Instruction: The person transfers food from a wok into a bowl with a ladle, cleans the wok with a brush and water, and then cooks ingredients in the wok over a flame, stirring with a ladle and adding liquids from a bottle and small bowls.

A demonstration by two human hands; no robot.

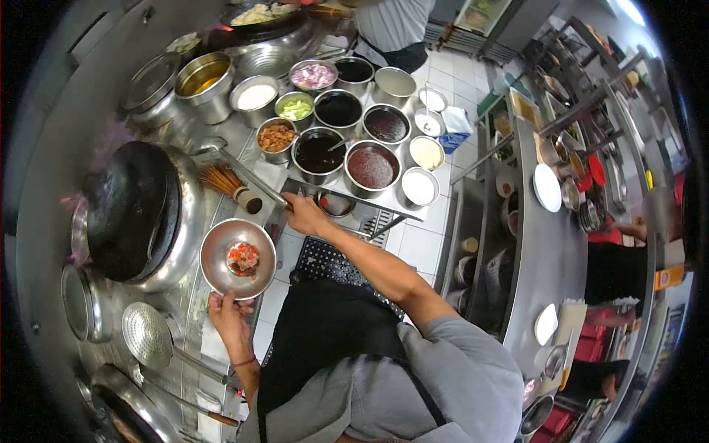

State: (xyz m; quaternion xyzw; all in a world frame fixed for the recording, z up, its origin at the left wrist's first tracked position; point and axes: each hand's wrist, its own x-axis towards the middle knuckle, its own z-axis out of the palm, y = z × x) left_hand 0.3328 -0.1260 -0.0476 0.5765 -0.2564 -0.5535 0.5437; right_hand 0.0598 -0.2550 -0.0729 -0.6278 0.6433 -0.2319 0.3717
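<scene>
My left hand (pixel 230 317) grips the near rim of a steel bowl (pixel 214 269). Chopped red pieces and brown bits (pixel 244 258) lie in the bottom of that bowl. My right hand (pixel 306 215) is closed around the handle of a long metal ladle (pixel 255 179), whose head points away to the upper left, by the stove. Beneath the ladle lies a bamboo wok brush (pixel 225 183). A large blackened wok (pixel 133 210) sits on the burner to the left of the bowl.
Several steel pots of sauces and ingredients, including a dark red sauce (pixel 373 166), crowd the counter above. A perforated skimmer (pixel 148 336) lies at lower left. Another person (pixel 395 29) stands at the top. A shelved steel counter (pixel 543 251) runs along the right.
</scene>
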